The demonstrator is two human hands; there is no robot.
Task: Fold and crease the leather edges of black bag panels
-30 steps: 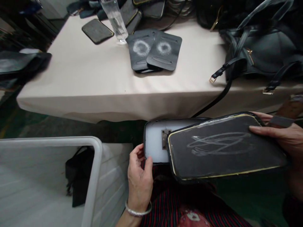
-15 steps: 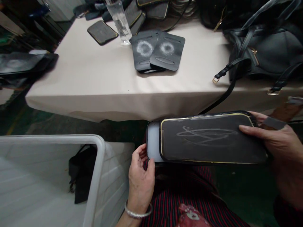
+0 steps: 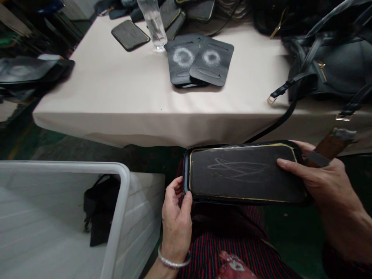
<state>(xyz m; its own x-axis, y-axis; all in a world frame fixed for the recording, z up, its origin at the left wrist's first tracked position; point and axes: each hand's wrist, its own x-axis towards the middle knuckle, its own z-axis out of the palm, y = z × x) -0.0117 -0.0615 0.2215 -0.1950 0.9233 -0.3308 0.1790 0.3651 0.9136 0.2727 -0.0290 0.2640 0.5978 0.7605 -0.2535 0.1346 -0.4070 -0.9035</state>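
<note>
A dark rounded rectangular panel (image 3: 232,174) with yellowish glue-like edging and pale scribbles lies over a slightly longer black-rimmed piece, whose pale strip (image 3: 186,172) shows at the left end. My left hand (image 3: 177,217), a silver bangle at its wrist, pinches that end between thumb and fingers. At the other end my right hand (image 3: 316,174) grips both layers, thumb on top of the panel. A flat brown wooden-looking tool (image 3: 334,145) with a worn grey tip sticks out between the right hand's fingers. The fingers under the panel are hidden.
A cloth-covered table (image 3: 116,89) stands ahead, bearing dark slotted pieces (image 3: 212,60), a clear bottle (image 3: 155,27), another edged panel (image 3: 130,35) and black handbags (image 3: 343,58) with straps. At lower left is a white bin (image 3: 124,186) with a black bag (image 3: 101,209) inside.
The dark panel has slid left with my right hand, narrowing the pale strip at the left end. The brown tool shows more clearly. My left hand still pinches the same end.
</note>
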